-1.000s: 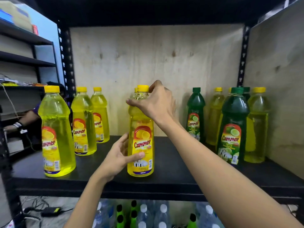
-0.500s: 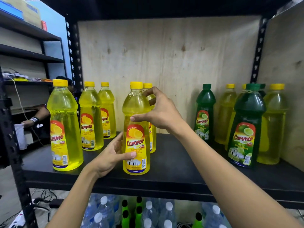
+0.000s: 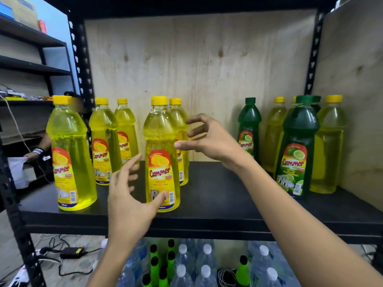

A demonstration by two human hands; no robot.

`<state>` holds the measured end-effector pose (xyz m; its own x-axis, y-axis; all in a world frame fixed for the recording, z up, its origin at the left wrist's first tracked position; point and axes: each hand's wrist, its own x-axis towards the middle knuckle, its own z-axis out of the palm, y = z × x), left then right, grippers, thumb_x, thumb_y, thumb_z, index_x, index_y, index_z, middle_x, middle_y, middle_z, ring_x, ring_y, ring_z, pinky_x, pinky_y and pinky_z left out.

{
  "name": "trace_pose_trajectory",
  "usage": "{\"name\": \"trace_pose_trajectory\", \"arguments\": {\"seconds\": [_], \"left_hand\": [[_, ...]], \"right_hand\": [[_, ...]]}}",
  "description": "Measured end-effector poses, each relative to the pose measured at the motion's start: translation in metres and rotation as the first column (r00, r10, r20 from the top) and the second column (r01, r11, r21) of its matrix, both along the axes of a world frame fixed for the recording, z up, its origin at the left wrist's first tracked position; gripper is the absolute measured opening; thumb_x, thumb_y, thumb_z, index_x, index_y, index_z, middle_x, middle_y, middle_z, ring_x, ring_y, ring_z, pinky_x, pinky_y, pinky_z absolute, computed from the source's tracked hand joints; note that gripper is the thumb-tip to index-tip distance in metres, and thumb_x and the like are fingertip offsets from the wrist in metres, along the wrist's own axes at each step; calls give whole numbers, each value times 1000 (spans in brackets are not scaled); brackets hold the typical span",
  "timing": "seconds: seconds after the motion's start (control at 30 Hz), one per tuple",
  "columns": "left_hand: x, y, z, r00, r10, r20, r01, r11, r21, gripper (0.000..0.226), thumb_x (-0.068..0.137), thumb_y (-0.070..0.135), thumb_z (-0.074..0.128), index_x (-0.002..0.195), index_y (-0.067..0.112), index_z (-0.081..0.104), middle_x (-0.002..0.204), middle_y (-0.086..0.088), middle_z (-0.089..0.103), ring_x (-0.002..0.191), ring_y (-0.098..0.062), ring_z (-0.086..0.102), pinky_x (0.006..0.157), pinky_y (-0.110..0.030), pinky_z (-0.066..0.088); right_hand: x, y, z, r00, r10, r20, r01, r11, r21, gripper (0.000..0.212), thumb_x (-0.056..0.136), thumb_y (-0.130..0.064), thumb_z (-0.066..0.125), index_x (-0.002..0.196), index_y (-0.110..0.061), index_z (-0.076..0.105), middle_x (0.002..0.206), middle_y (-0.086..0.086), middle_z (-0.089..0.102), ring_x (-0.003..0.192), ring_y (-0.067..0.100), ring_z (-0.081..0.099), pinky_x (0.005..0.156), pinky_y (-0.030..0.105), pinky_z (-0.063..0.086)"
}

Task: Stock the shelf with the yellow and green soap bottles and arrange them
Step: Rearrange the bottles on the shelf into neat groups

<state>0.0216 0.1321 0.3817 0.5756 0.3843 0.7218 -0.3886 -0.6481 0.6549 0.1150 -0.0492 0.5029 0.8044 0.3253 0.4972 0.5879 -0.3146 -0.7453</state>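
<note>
— Bottle?
— Yellow bottle (image 3: 160,141) upright, centre frame, front of shelf (image 3: 217,199).
— Hands?
— Left hand (image 3: 128,206) lower centre, right hand (image 3: 209,139) just right of it; both sets of fingers (image 3: 196,121) spread apart, gripping nothing.

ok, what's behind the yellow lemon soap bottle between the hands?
A second yellow-capped yellow soap bottle; only its cap, right shoulder and label edge show, the rest is covered. Beyond it, the plywood back panel.

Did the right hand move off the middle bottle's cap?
Yes. The right hand left the cap and went down and to the right, beside the middle bottle, fingers open.
</note>
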Motion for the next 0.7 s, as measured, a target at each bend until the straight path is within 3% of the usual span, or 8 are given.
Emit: {"name": "trace_pose_trajectory", "arguments": {"seconds": [0.07, 0.13, 0.23, 0.33, 0.4, 0.53, 0.7], "left_hand": [[-1, -33, 1, 983, 16, 182, -36, 994, 107, 79, 66, 19, 90, 126, 51, 51, 115, 20, 49, 104, 0, 56, 81, -11, 47], [12, -70, 6, 971, -120, 206, 79, 978, 195, 62, 74, 12, 83, 118, 47, 58, 110, 23, 51, 99, -4, 60, 80, -11, 49], [55, -119, 19, 958, -283, -34, 284, 935, 213, 53, 77, 11, 76, 112, 48, 59, 106, 24, 55, 93, 1, 61, 79, -17, 55], [115, -151, 26, 929, -261, -263, 317, 927, 200, 53, 78, 14, 76, 119, 41, 57, 111, 16, 60, 96, -2, 62, 86, -28, 57], [158, -163, 29, 905, -217, -366, 298, 937, 182, 61, 77, 12, 75, 131, 29, 54, 122, 5, 61, 108, -16, 63, 94, -34, 54], [233, -169, 30, 831, -139, -538, 255, 956, 147, 75, 80, 13, 76, 146, 11, 40, 140, -9, 53, 127, -26, 54, 101, -31, 46], [280, -171, 16, 757, -275, -592, 356, 934, 21, 84, 75, 21, 83, 144, 4, 38, 141, -12, 52, 128, -28, 51, 106, -35, 45]], "right_hand": [[13, -26, -8, 996, -59, -68, 66, 992, 107, 63, 61, -39, 92, 116, -28, 62, 103, 1, 67, 96, 14, 67, 85, 36, 58], [28, -50, -14, 980, -160, -115, 180, 964, 194, 59, 62, -38, 92, 113, -26, 63, 102, 1, 67, 96, 14, 66, 84, 34, 56], [54, -79, -20, 929, -348, -127, 369, 894, 253, 64, 64, -39, 91, 118, -25, 59, 109, 2, 67, 100, 16, 65, 87, 36, 56], [81, -94, -25, 879, -463, -112, 474, 825, 308, 72, 68, -35, 89, 129, -21, 51, 121, 6, 64, 105, 19, 62, 93, 36, 54], [99, -96, -29, 853, -509, -118, 517, 790, 329, 78, 70, -32, 88, 134, -20, 46, 126, 7, 62, 111, 23, 61, 98, 39, 51], [133, -85, -36, 817, -556, -153, 572, 748, 337, 89, 73, -26, 85, 145, -21, 34, 136, 10, 54, 128, 30, 51, 104, 41, 44], [161, -80, -40, 794, -581, -182, 599, 694, 398, 88, 78, -13, 79, 148, -25, 28, 140, 8, 50, 130, 31, 49, 105, 44, 45]]}}
